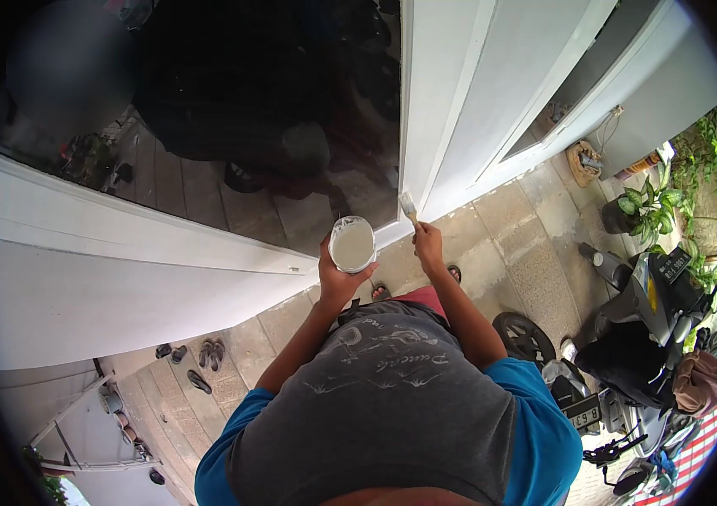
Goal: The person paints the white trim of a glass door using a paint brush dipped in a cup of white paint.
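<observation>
My left hand (337,282) is wrapped round a small round tub of pale paint (353,245), its white rim smeared and its open top facing up at me. In my right hand (428,244) is a paintbrush (409,206), gripped by the handle with the bristles pointing away from me. The bristles overlap the lower corner of the white window frame (405,126) in this view. Dark glass (291,101) fills that frame and shows reflections.
White door panels (493,93) stand ahead to the right. Parked motorbikes (620,337) crowd the right side, near a potted plant (645,207) and a bag (584,163). Several sandals (210,354) lie on the paved floor (266,337) at left.
</observation>
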Available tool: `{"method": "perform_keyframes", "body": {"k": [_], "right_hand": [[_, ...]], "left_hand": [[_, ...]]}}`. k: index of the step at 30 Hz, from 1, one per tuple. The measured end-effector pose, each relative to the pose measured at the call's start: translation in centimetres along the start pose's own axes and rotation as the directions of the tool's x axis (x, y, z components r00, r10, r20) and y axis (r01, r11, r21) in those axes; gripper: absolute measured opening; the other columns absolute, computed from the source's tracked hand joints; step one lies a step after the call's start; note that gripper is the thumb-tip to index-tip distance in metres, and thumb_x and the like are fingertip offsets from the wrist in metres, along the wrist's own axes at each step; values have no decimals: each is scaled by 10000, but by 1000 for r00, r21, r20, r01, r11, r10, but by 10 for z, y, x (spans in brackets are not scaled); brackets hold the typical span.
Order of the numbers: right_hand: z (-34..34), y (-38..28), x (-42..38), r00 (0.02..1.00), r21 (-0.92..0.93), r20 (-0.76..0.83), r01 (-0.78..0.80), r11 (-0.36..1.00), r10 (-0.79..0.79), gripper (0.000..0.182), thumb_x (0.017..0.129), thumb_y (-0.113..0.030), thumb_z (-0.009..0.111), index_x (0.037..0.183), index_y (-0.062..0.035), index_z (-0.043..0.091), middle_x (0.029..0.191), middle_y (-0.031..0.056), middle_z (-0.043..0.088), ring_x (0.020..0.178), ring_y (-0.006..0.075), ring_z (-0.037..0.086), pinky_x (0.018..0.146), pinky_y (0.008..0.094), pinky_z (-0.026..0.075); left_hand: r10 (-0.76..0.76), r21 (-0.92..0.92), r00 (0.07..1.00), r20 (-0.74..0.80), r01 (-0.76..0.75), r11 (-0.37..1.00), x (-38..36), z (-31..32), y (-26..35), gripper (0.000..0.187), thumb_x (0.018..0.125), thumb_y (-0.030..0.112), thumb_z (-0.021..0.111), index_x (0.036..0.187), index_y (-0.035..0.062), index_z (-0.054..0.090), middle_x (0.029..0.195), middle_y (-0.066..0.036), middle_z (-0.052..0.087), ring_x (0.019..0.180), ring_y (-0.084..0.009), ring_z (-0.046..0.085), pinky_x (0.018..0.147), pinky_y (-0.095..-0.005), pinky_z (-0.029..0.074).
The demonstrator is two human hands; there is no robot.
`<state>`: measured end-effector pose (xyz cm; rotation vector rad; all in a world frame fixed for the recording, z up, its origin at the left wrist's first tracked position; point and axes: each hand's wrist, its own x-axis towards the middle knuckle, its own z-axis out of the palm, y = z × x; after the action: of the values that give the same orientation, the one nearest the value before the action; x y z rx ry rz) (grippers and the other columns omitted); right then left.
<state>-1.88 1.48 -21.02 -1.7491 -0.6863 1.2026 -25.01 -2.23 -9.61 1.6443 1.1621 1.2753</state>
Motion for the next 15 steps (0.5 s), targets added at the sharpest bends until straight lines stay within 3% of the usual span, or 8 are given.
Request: {"method": "perform_keyframes", "body": {"k": [3, 5, 6, 8, 11, 13, 15], "right_hand": [[-11, -96, -53, 998, 136, 33, 51, 989, -56, 297, 1060, -193, 539, 1141, 34, 713, 650, 3, 562, 553, 77, 493, 516, 265, 400], [-22, -153, -86, 963, 264, 31, 252, 931, -269, 315, 1084, -197, 519, 1231, 25, 688, 655, -30, 511, 572, 48, 458, 523, 231, 379], [-25, -169, -97, 960, 265, 28, 260, 929, -277, 315, 1084, -197, 519, 1231, 25, 688, 655, -30, 511, 572, 48, 458, 523, 231, 379], [-28, -188, -111, 843, 441, -40, 497, 748, -536, 369, 1093, -194, 516, 1376, 26, 605, 732, -37, 509, 594, 37, 430, 511, 208, 361], [-21, -185, -92, 787, 349, -90, 599, 721, -610, 377, 1091, -200, 516, 1378, 25, 611, 687, -23, 496, 631, 51, 454, 557, 226, 384], [-10, -140, -55, 782, 128, -95, 623, 771, -616, 384, 1079, -198, 530, 1367, 47, 600, 697, 12, 522, 643, 87, 489, 578, 275, 428], [-4, -94, -37, 811, 43, -66, 584, 811, -581, 350, 1076, -196, 520, 1332, 17, 627, 682, 22, 509, 631, 101, 486, 575, 303, 432]], "left_hand": [[-21, -3, 1000, -5, 21, 1000, -7, 0, -5, 978, 667, 109, 959, 1445, 9, 375, 1305, -151, 617, 1197, -244, 630, 1014, -379, 508], [-30, -7, 999, -11, 30, 1000, -8, 1, -5, 1006, 665, 126, 967, 1465, 13, 365, 1315, -161, 613, 1207, -255, 626, 1017, -381, 507], [-31, 34, 999, -13, 31, 999, -9, 0, -3, 1008, 665, 127, 967, 1465, 12, 365, 1316, -162, 612, 1206, -257, 625, 1017, -382, 506], [-54, 47, 998, -39, 56, 997, -10, 3, -1, 1012, 659, 128, 970, 1462, 9, 366, 1313, -166, 612, 1202, -262, 626, 1013, -386, 506], [-63, 65, 997, -46, 65, 996, -10, 6, -1, 1011, 650, 132, 973, 1456, 6, 376, 1300, -164, 620, 1191, -260, 631, 1004, -385, 508], [-51, 35, 996, -75, 54, 998, -11, 11, -6, 1004, 644, 134, 974, 1449, 4, 388, 1282, -159, 631, 1178, -258, 638, 998, -384, 510], [-32, 15, 994, -103, 34, 999, -10, 19, -9, 992, 647, 131, 970, 1444, 4, 394, 1269, -154, 638, 1166, -255, 642, 994, -381, 511]]}}
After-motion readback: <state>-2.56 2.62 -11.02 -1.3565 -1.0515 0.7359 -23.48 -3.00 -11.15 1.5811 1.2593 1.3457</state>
